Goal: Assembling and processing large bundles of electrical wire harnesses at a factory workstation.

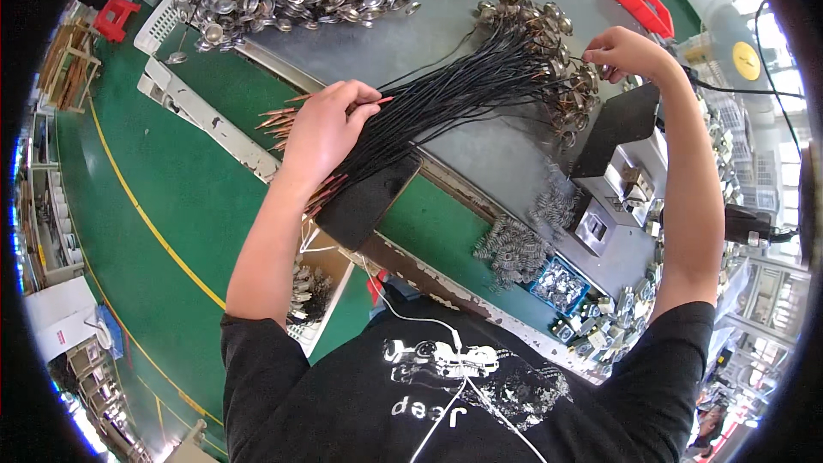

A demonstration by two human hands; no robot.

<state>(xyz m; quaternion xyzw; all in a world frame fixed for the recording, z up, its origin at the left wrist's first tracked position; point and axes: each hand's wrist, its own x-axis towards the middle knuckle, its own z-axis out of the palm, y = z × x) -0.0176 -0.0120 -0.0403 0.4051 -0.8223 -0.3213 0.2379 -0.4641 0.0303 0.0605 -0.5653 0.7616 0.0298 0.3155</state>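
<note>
**Black wire bundle (471,90): snagging and slipping judged the chief risks**

A reddish wire tip (385,100) is pinched between thumb and forefinger of the left hand (330,124). The fingers of the right hand (630,56) are curled in beside the metal cups (579,90); whether one is gripped cannot be told. The bundle is laid over the grey table (411,41), from beneath the left hand across to the cups beside the right hand.

Coppery ends (279,120), left of the left hand, are seen projecting past the table edge; if brushed by the forearm, the bundle could be dragged off. Cups are crowded beside the right hand: rims might be caught on neighbouring leads, and by a hard pull several wires could be shifted or a joint strained. A black slab (377,206), below the left hand and partly under wires, could be nudged loose. Springs (514,249), well below the right hand, could be scattered by a sweeping arm.

Writing: white lettering, inverted, is printed on the black shirt (343,394), below both hands, with a vehicle-like picture. On a yellow disc (746,60), right of the right hand, nothing can be read.
</note>
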